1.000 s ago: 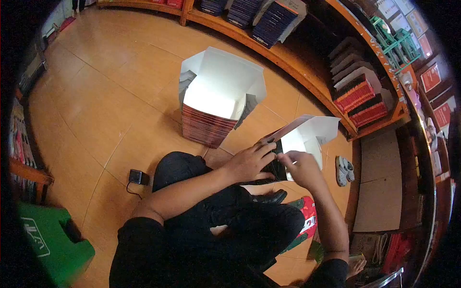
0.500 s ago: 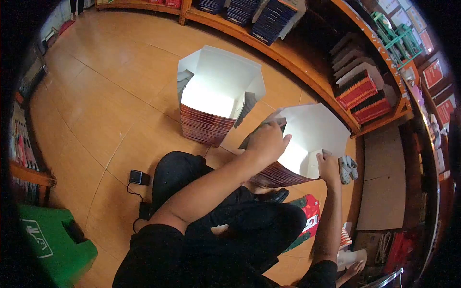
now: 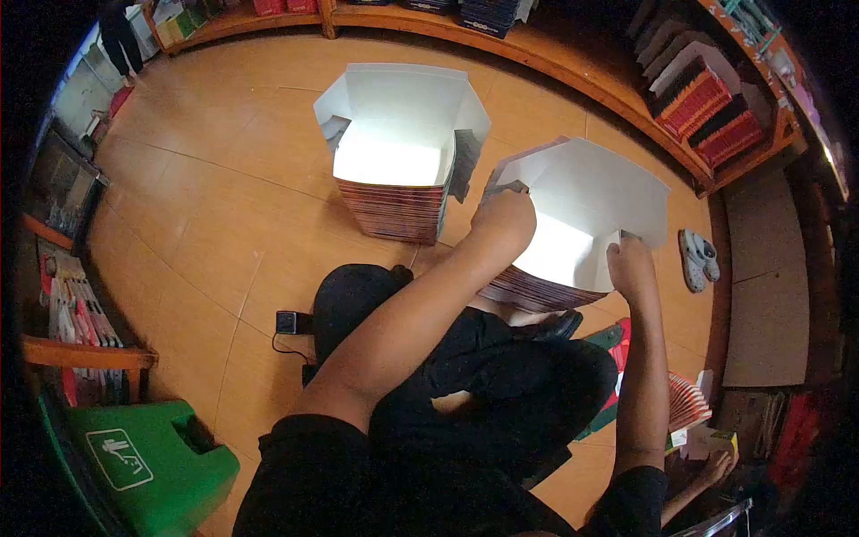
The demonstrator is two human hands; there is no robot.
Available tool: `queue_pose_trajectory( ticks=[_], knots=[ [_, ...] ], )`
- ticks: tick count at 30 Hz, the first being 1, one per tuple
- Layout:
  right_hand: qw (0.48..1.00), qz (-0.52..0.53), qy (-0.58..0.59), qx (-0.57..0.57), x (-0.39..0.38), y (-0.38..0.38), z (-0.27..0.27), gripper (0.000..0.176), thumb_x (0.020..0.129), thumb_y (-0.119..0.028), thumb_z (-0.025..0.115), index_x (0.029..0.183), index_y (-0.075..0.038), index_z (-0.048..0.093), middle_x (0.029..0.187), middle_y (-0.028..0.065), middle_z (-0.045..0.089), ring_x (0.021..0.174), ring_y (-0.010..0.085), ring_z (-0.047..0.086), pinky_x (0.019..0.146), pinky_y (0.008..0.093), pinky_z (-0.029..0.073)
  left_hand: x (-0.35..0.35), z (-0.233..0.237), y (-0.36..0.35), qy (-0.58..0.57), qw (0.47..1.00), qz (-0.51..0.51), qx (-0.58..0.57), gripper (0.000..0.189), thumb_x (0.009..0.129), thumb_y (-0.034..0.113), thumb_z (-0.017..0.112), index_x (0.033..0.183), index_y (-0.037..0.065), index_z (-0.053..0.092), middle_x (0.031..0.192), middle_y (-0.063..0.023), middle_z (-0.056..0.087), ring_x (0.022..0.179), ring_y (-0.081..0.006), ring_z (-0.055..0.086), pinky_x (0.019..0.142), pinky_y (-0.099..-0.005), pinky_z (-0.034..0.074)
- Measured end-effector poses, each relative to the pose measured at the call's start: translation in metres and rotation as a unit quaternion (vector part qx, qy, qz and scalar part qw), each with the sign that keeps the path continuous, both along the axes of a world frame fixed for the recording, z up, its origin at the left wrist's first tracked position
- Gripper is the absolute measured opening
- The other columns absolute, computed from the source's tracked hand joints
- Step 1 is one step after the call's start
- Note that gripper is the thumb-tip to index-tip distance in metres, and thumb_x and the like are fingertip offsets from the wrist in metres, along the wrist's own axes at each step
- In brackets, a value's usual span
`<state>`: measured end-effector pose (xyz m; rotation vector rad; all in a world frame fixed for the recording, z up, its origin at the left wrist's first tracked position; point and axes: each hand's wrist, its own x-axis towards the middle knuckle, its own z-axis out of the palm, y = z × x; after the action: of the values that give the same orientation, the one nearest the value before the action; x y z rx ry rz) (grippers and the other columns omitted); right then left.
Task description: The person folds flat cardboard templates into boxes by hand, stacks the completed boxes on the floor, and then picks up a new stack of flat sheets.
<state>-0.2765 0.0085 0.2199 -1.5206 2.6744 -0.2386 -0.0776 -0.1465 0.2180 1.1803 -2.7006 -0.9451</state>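
Observation:
Two stacks of nested cardboard boxes, white inside and dark red-brown outside, stand on the floor. My left hand (image 3: 506, 224) is closed on the left side flap of the top box (image 3: 573, 242) of the right stack. On its right front corner flap, the fingers of my right hand (image 3: 633, 266) are closed. Beside it, the left stack (image 3: 392, 211) is untouched, its flaps spread outward. The fingertips of both hands are partly hidden behind the flaps and knuckles.
A green plastic bin (image 3: 152, 456) is at lower left, a small black device (image 3: 288, 322) near my knee. Grey clogs (image 3: 696, 261) lie at right. Wooden shelves (image 3: 573, 94) hold folded stacks. Another person's hand (image 3: 716, 470) holds a carton piece at lower right.
The view has shifted, so the floor things appear displaced. Both hands remain on the right box's flaps, the left now in a tighter fist. The other person's hand has moved with a carton piece.

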Motion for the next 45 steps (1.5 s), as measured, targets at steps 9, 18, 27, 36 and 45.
queue_pose_trajectory(
  ticks=[9,18,27,36,45],
  knots=[
    [0.998,-0.038,-0.02,-0.04,0.007,0.001,-0.018,0.028,0.088,-0.014,0.052,0.092,0.012,0.063,0.091,0.0348,0.062,0.09,0.05,0.061,0.082,0.0543,0.049,-0.003,-0.012,0.008,-0.027,0.999,0.035,0.024,0.033,0.098,0.011,0.042,0.108,-0.003,0.069,0.118,-0.0237,0.065,0.107,-0.0378,0.065,0.086,-0.049,0.055],
    [0.998,-0.044,-0.027,-0.033,0.025,0.003,-0.008,0.03,0.087,-0.012,0.053,0.107,0.009,0.058,0.106,0.0372,0.058,0.101,0.0526,0.055,0.086,0.0543,0.047,-0.004,-0.021,0.017,0.038,0.995,0.091,-0.007,0.03,0.091,0.007,0.047,0.105,-0.006,0.069,0.109,-0.0261,0.067,0.1,-0.0406,0.067,0.081,-0.0498,0.055],
    [0.987,-0.032,-0.058,-0.146,-0.018,0.0,-0.049,0.031,0.087,-0.013,0.049,0.107,0.007,0.062,0.098,0.0338,0.063,0.094,0.0497,0.061,0.084,0.0529,0.048,0.129,0.024,-0.014,0.312,0.915,0.255,-0.023,0.034,0.094,0.037,0.057,0.092,0.005,0.069,0.09,-0.0219,0.069,0.087,-0.035,0.069,0.074,-0.0454,0.053],
    [0.886,-0.155,-0.389,-0.201,0.006,-0.047,-0.052,0.046,0.094,-0.033,0.055,0.124,0.002,0.056,0.106,0.0206,0.067,0.092,0.0306,0.067,0.071,0.0413,0.056,0.201,-0.042,-0.096,0.273,0.86,0.379,0.207,0.068,0.098,0.04,0.046,0.148,0.001,0.022,0.145,-0.0269,0.037,0.131,-0.0405,0.041,0.099,-0.0503,0.047],
    [0.814,-0.145,-0.496,-0.264,0.077,-0.028,-0.07,0.048,0.099,-0.045,0.049,0.123,-0.004,0.055,0.082,0.0067,0.06,0.068,0.0161,0.06,0.058,0.0314,0.051,0.216,-0.083,-0.141,0.411,0.786,0.333,0.321,0.046,0.096,0.032,0.04,0.135,0.008,0.045,0.125,-0.0151,0.057,0.114,-0.0298,0.056,0.094,-0.0483,0.052]
  ],
)
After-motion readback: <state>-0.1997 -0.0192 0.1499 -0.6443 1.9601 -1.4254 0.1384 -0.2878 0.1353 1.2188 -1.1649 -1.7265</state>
